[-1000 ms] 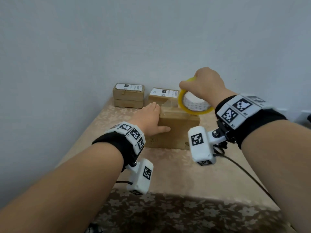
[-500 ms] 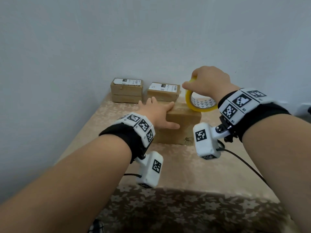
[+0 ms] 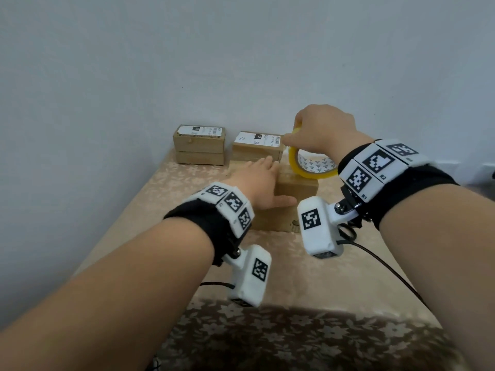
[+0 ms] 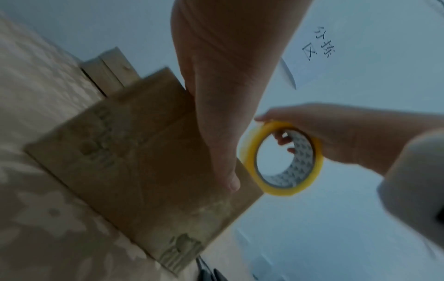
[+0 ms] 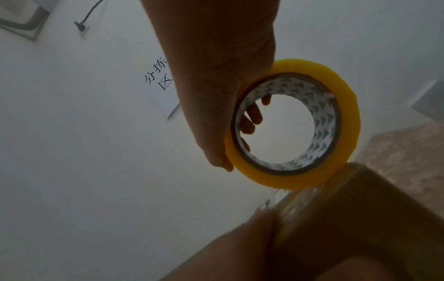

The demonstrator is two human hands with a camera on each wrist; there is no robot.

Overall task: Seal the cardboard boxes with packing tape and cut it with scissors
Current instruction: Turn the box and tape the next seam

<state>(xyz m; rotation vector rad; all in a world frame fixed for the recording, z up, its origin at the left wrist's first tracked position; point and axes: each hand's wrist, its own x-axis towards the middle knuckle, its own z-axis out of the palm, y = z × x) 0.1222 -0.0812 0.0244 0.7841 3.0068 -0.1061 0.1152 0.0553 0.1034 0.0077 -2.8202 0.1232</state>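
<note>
Since the frames before, the left hand (image 3: pixel 257 183) had slid further across the top of the near cardboard box (image 3: pixel 292 207), and the right hand (image 3: pixel 321 129) had carried the roll of tape (image 3: pixel 312 164) a little toward the far right edge of that box. The left hand lay flat with straight fingers on the box top, thumb stretched along the front face, in the middle of the head view. The right hand curled round the yellow roll, fingers through its printed core and thumb on the outer rim; the roll stood on edge, its lower rim touching the box top in the right wrist view, where a clear strip (image 5: pixel 295 201) seemed to run from it along the box. No box stood open, so what they held could not be told.

The box sat on a table (image 3: pixel 166 210) under a beige flowered cloth. Farther up the frame, a stack of two boxes (image 3: pixel 199 145) and a labelled box (image 3: pixel 257 148) stood against a plain pale wall (image 3: pixel 241 49).
</note>
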